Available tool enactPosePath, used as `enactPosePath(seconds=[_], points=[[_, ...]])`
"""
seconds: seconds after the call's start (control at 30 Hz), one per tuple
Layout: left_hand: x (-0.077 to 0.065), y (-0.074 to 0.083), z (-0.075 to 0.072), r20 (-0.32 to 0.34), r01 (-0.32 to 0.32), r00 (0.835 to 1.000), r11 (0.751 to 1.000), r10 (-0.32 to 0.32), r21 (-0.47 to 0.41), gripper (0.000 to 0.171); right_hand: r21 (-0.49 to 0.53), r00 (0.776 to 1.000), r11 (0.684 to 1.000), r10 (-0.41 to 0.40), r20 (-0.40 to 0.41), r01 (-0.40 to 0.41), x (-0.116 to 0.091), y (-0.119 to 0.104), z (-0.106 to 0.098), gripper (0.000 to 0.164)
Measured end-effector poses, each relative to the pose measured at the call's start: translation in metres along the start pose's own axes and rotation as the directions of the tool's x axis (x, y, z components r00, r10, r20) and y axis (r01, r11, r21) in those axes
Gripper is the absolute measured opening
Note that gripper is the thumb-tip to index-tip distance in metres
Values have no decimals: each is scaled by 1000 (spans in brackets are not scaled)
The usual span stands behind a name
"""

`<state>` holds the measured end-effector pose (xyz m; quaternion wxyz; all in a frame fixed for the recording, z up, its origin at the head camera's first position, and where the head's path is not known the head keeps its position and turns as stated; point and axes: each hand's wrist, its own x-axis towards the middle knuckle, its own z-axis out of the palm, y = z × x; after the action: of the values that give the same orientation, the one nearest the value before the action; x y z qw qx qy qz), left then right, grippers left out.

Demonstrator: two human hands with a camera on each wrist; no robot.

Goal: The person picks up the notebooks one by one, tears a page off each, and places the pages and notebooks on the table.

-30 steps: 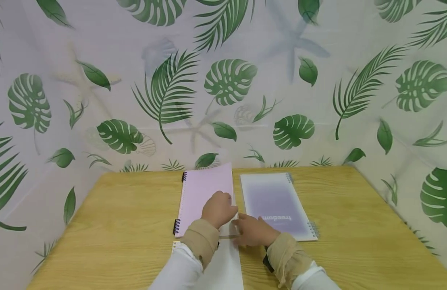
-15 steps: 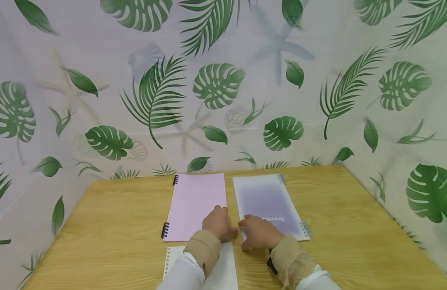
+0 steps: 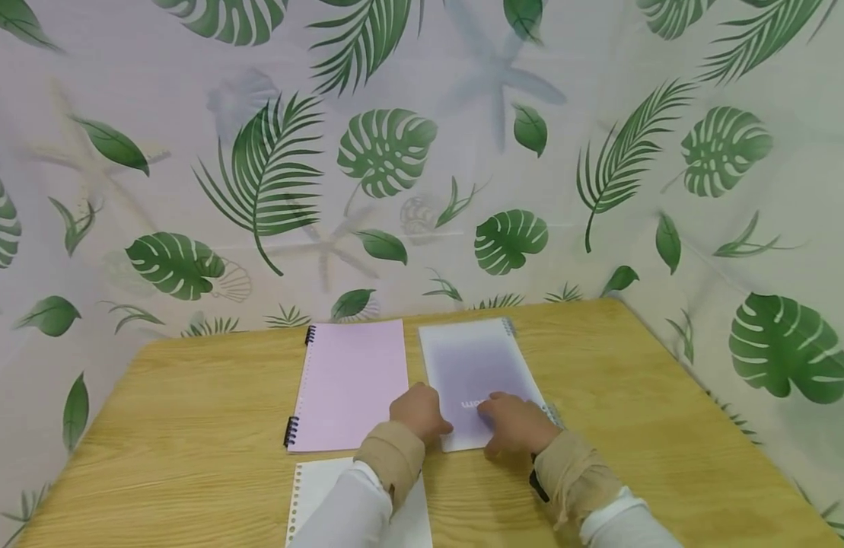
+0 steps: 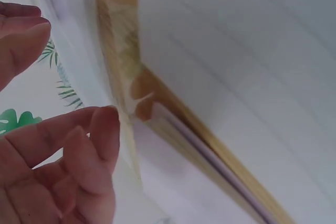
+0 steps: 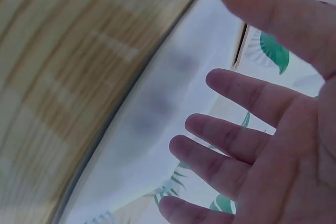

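In the head view a white-and-purple spiral notebook lies on the table, its binding on the right and its lettering upside down. My left hand is at its lower left corner, beside the pink spiral notebook; the left wrist view shows loosely bent fingers with nothing seen between them. Over the purple notebook's lower right part is my right hand, partly covering the lettering. Its fingers appear spread and fairly straight in the right wrist view. Whether either hand touches the cover is hard to tell.
A white punched sheet lies in front of the pink notebook, partly under my left forearm. The wooden table stretches to both sides. Leaf-patterned cloth borders its back and sides.
My left hand has left the pink notebook, whose lifted right side now lies flat, and has moved right to the purple notebook. My right hand has shifted right over it. The head view has turned right.
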<state>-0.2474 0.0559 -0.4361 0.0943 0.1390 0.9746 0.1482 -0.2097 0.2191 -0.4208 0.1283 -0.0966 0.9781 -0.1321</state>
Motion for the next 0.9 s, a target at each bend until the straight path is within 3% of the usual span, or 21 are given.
enactPosePath(seconds=[0.2,0.37,0.47,0.53,0.63,0.77,0.9], points=[[2,6,4,46,-13,999,997,10,72,38,-40,1000,999,6,-22,-7,1,7,3,59],[-1,12,4,74,-62,996,985,51,160,57,-66,999,998,-1,-33,-1,-2,12,5,58],[-4,13,3,103,-168,984,943,144,289,54,-79,999,997,-16,-46,13,-3,12,6,56],[-4,12,3,117,-245,969,896,217,371,44,-83,998,996,-27,-49,23,-4,12,6,54],[-3,11,4,142,-336,942,840,305,427,32,-83,999,996,-24,-42,20,-4,11,4,54],[-4,11,3,172,-403,915,802,366,441,27,-98,999,995,-16,-39,13,-4,9,3,44],[-8,11,0,188,-428,903,780,385,456,25,-105,998,994,-20,-53,15,-3,3,4,36]])
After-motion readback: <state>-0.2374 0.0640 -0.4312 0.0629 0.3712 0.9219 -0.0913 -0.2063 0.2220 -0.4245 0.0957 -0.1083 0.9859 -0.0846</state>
